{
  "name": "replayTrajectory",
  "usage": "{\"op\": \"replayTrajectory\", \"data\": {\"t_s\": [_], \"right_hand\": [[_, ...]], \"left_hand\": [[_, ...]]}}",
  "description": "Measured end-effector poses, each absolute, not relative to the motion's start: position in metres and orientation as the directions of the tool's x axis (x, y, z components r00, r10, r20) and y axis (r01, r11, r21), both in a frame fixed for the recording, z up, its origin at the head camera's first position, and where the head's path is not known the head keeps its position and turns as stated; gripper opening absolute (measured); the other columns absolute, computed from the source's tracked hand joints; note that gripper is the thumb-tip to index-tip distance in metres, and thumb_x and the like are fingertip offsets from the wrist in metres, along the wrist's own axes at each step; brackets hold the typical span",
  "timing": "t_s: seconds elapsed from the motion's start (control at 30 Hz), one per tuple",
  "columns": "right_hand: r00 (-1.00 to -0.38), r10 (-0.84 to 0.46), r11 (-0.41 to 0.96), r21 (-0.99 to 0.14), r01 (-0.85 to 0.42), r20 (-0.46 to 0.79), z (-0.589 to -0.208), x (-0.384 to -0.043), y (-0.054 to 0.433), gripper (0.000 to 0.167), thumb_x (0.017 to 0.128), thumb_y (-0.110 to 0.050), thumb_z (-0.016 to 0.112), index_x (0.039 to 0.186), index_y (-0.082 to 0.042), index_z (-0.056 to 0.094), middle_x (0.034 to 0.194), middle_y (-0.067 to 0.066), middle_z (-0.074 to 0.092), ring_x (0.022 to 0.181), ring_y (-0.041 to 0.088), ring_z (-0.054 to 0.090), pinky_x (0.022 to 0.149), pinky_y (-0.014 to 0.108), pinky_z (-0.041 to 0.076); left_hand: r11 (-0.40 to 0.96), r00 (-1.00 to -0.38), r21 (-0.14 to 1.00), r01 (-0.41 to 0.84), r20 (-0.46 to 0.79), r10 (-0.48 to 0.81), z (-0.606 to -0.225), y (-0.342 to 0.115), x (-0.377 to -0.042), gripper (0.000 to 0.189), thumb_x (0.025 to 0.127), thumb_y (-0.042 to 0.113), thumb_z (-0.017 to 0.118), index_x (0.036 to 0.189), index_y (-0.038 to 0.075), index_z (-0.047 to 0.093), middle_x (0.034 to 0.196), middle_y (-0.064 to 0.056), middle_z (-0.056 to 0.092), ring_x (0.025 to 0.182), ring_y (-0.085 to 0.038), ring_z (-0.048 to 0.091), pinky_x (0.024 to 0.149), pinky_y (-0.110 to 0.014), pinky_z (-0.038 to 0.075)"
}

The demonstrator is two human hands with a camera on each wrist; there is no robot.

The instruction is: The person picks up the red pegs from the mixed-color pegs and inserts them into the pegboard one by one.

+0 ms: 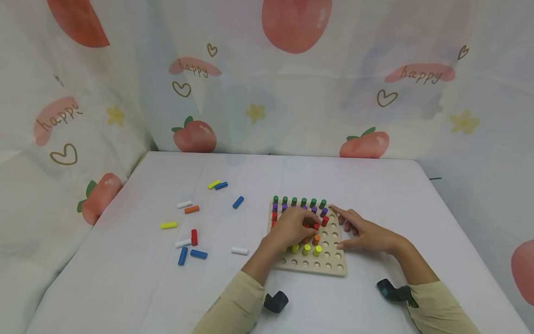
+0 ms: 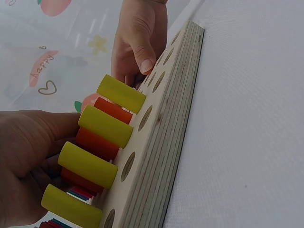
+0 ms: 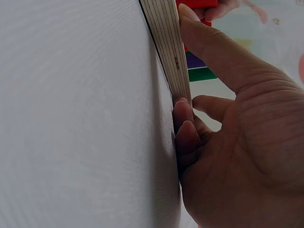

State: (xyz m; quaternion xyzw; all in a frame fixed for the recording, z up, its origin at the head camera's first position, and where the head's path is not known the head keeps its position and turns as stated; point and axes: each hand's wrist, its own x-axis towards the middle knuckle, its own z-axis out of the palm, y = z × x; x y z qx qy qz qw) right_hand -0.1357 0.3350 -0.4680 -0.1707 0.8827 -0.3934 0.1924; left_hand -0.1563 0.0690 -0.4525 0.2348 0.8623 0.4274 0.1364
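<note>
A wooden pegboard (image 1: 310,268) lies on the table, with rows of green, purple, red, orange and yellow pegs standing in its holes. My left hand (image 1: 292,226) is over the middle of the board and pinches a red peg (image 1: 316,227) among the red and orange rows. In the left wrist view, yellow pegs (image 2: 105,126) stand in front of that hand and partly hide its fingertips. My right hand (image 1: 360,232) holds the board's right edge. Its thumb (image 3: 204,35) rests on the top face, while other fingers (image 3: 185,135) press against the side.
Loose pegs lie left of the board: blue (image 1: 238,202), white (image 1: 239,251), yellow (image 1: 168,225), orange (image 1: 192,209) and red (image 1: 194,237). A white cloth (image 1: 137,278) covers the table. A printed curtain (image 1: 300,106) stands behind it. Dark devices (image 1: 394,292) are strapped at both wrists.
</note>
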Motion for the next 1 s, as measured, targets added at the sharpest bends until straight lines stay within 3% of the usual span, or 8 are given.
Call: {"op": "replayTrajectory", "data": {"t_s": [0.27,0.57,0.83,1.0], "right_hand": [[-0.867,-0.455,0.630,-0.762,-0.152,-0.203,-0.468,-0.134,0.336,0.100,0.086,-0.028,0.087,0.165,-0.018,0.025,0.118,0.010,0.041,0.098,0.026,0.042,0.075,0.029,0.042],[-0.863,-0.463,0.631,-0.759,-0.159,-0.204,-0.468,-0.134,0.335,0.100,0.086,-0.028,0.086,0.165,-0.018,0.025,0.119,0.009,0.041,0.099,0.026,0.042,0.077,0.029,0.041],[-0.863,-0.456,0.634,-0.759,-0.146,-0.215,-0.468,-0.135,0.334,0.100,0.086,-0.029,0.086,0.165,-0.018,0.025,0.120,0.009,0.041,0.102,0.026,0.042,0.078,0.029,0.042],[-0.867,-0.451,0.639,-0.755,-0.148,-0.211,-0.467,-0.137,0.335,0.100,0.086,-0.029,0.087,0.165,-0.018,0.025,0.120,0.010,0.041,0.100,0.026,0.042,0.077,0.029,0.042]], "left_hand": [[0.528,-0.844,0.784,0.328,-0.008,0.536,-0.453,0.068,-0.155,0.020,0.090,0.013,0.083,0.110,0.016,0.082,0.094,0.013,0.069,0.082,-0.004,0.058,0.075,-0.019,0.050],[0.501,-0.836,0.799,0.333,0.004,0.549,-0.453,0.061,-0.156,0.020,0.090,0.017,0.083,0.110,0.016,0.081,0.099,0.014,0.073,0.090,0.000,0.063,0.087,-0.020,0.052],[0.463,-0.830,0.823,0.328,0.017,0.557,-0.454,0.042,-0.157,0.017,0.093,0.017,0.080,0.111,0.016,0.080,0.097,0.013,0.069,0.086,-0.004,0.061,0.079,-0.019,0.053],[0.466,-0.832,0.807,0.363,0.054,0.553,-0.458,0.024,-0.157,0.021,0.095,0.019,0.078,0.116,0.016,0.078,0.104,0.012,0.072,0.093,-0.004,0.063,0.084,-0.020,0.053]]}}
